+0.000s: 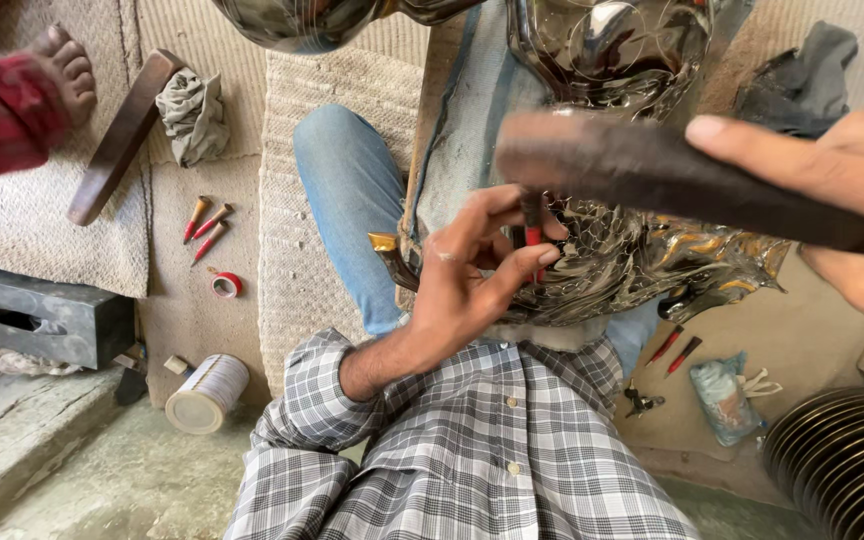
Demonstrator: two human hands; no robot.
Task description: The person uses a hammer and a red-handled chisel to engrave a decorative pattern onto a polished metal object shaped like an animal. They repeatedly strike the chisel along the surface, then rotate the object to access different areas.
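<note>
Fingers (512, 262) of the left hand (467, 285) pinched a red-handled chisel (532, 225) against the half-patterned metal piece (642, 250) at centre frame, while the right hand (842, 200) gripped a hammer (652, 180), scales done, plain areas left.

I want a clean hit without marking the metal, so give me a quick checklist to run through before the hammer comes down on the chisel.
1. Chisel held firmly: ok, the left hand pinches it between fingers and thumb.
2. Chisel tip placed on the shiny embossed metal piece: cannot tell, the fingers hide the tip.
3. Hammer gripped: ok, the right hand holds it, raised above the chisel.
4. Fingers away from the chisel's top: not ok, fingertips sit close to the struck end.
5. Metal piece steady: cannot tell, it rests across the lap on the blue jeans.
6. Spare chisels on the floor within reach: ok.
</note>
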